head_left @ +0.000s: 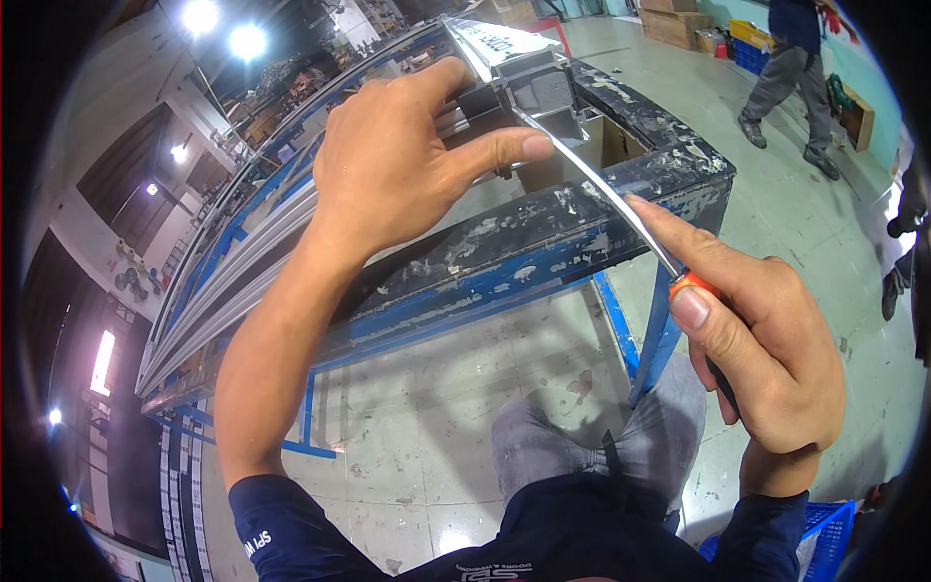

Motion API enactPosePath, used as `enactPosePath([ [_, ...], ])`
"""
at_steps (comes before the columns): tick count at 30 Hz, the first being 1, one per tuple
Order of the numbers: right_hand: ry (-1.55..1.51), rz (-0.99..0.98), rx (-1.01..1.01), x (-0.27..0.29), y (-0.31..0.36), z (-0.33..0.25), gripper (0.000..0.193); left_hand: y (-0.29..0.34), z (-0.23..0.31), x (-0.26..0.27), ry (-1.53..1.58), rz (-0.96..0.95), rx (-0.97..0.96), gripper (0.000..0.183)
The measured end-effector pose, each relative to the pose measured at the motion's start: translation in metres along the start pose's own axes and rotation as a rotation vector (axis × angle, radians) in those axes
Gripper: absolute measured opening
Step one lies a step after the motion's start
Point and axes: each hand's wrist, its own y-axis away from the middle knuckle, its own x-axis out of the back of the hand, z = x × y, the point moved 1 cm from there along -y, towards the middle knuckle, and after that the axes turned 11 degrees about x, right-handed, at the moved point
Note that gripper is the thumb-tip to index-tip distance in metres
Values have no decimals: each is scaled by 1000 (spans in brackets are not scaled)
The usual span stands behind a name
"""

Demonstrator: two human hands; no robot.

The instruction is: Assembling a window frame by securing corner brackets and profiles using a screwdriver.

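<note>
In my right hand (766, 339) is a screwdriver (621, 206) with a long metal shaft and an orange and black handle. My index finger lies along the shaft, and its tip reaches the cut end of a grey metal profile (543, 92) with hollow chambers. My left hand (398, 160) is closed over the side of this profile, fingertips partly hidden behind it. The left thumb stretches out to the screwdriver shaft near its tip. White film with print covers the profile's top. Exactly where the screwdriver tip touches is hard to make out.
The profile rests on a worn blue and black metal workbench (543, 233). Long pale profiles (242, 257) lie along its left. A person (795, 78) stands at the far right near blue and yellow crates (750, 47). A blue basket (824, 543) sits at the lower right.
</note>
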Motion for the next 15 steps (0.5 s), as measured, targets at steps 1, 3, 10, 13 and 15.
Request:
enactPosePath([
  [1, 0, -3, -2, 0, 0, 0, 54, 1, -1, 0, 12, 1, 5, 53],
  [3, -8, -15, -9, -1, -1, -2, 53, 0, -1, -1, 29, -1, 9, 53],
  [10, -137, 55, -97, -24, 5, -12, 55, 0, -2, 4, 92, -5, 4, 50],
  [13, -282, 82, -122, -35, 2, -10, 59, 1, -3, 1, 56, 18, 19, 47],
  [15, -376, 8, -188, -30, -7, -11, 61, 1, 0, 0, 24, 33, 33, 46],
])
